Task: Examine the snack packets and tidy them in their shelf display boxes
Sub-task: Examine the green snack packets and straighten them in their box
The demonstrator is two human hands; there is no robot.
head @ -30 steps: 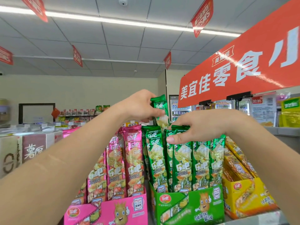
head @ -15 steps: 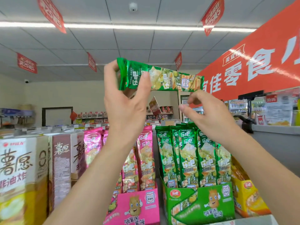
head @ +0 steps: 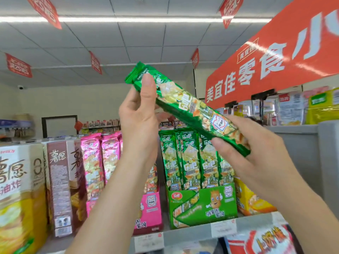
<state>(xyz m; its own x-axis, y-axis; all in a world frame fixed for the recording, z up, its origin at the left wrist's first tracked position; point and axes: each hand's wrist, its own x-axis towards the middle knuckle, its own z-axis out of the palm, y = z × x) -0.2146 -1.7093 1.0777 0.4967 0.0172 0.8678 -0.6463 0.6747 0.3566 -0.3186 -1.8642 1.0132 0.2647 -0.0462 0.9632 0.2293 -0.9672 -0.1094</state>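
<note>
While left hand (head: 139, 114), right hand (head: 256, 158) pinch green packet (head: 185, 105), print seemingly illegible.

Bright ceiling striplight (head: 139, 19), soft edge blur

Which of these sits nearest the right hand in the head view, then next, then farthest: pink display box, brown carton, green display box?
1. green display box, just below and left of the right hand, whose grip is on the green packet.
2. pink display box, next box leftward on the shelf.
3. brown carton, far left on the shelf.
</note>
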